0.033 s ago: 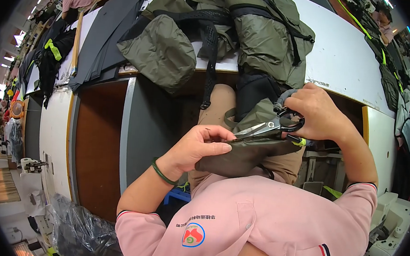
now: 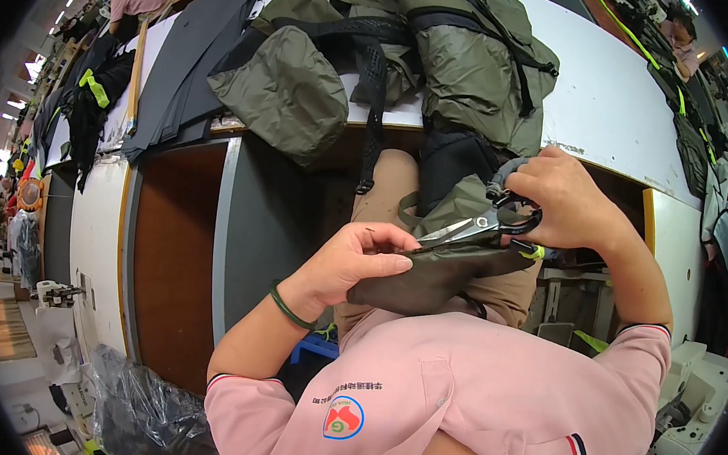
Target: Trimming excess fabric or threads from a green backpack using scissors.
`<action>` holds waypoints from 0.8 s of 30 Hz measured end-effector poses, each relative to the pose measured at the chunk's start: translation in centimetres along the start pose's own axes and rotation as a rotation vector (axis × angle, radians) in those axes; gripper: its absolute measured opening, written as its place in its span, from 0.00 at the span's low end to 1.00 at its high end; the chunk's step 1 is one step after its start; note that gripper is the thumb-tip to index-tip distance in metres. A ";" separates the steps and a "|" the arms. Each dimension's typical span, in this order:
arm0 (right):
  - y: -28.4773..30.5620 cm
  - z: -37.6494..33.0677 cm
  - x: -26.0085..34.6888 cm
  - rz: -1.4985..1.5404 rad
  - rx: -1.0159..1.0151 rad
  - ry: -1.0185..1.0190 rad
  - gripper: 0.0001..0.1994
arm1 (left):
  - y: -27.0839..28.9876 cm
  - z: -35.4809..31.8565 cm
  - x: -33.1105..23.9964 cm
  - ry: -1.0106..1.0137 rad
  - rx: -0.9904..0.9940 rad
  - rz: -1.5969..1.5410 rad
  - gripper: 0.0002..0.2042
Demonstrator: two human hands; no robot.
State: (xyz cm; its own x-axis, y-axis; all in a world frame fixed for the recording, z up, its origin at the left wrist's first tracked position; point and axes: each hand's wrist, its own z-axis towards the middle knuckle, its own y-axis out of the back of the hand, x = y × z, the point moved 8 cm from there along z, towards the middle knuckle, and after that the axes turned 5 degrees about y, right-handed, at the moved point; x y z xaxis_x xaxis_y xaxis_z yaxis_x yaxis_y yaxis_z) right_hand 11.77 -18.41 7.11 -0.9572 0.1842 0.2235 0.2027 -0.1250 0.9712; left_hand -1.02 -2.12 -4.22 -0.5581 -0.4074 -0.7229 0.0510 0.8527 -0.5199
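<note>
Bench (image 2: 622,94) of white board carried the big olive-green nylon backpack (image 2: 479,65), straps hanging over its edge. Below it, over the lap, lay a flat olive-green fabric panel (image 2: 437,276) — the left hand (image 2: 352,265) had its grip pinched together on the panel's edge. The right hand (image 2: 563,200) was closed through the black handles of metal scissors (image 2: 479,228) — blades resting at the panel's top edge.

Matt olive cloth (image 2: 429,275), shiny metal scissors (image 2: 475,229)
</note>
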 end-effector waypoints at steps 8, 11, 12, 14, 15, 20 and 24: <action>2.3 0.2 0.7 -0.195 -0.029 0.009 0.16 | -0.6 0.1 0.1 -0.002 0.018 -0.093 0.12; 2.4 0.1 0.9 -0.226 -0.023 0.005 0.15 | -0.5 0.2 0.3 -0.007 0.010 -0.106 0.12; 2.4 0.1 0.9 -0.239 -0.015 0.000 0.15 | -0.6 0.3 0.3 -0.007 0.012 -0.106 0.12; 2.4 0.1 0.9 -0.240 -0.011 -0.008 0.14 | -0.6 0.3 0.3 -0.014 0.008 -0.126 0.11; 2.3 0.1 0.9 -0.240 -0.007 -0.015 0.14 | -0.7 0.3 0.3 -0.014 0.007 -0.126 0.11; 2.3 0.1 1.0 -0.232 -0.027 -0.019 0.14 | -0.9 0.3 0.2 -0.011 0.012 -0.154 0.10; 2.4 0.3 1.1 -0.248 -0.027 -0.007 0.14 | -0.8 0.3 0.2 -0.022 0.004 -0.147 0.10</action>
State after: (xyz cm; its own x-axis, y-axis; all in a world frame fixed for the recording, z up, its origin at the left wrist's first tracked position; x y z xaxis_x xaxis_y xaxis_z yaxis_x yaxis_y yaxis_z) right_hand 11.29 -18.21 9.66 -0.9755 0.2190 -0.0212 -0.0443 -0.1010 0.9939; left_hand -0.90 -2.96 -4.08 -0.5419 -0.5346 -0.6485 -0.0263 0.7820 -0.6227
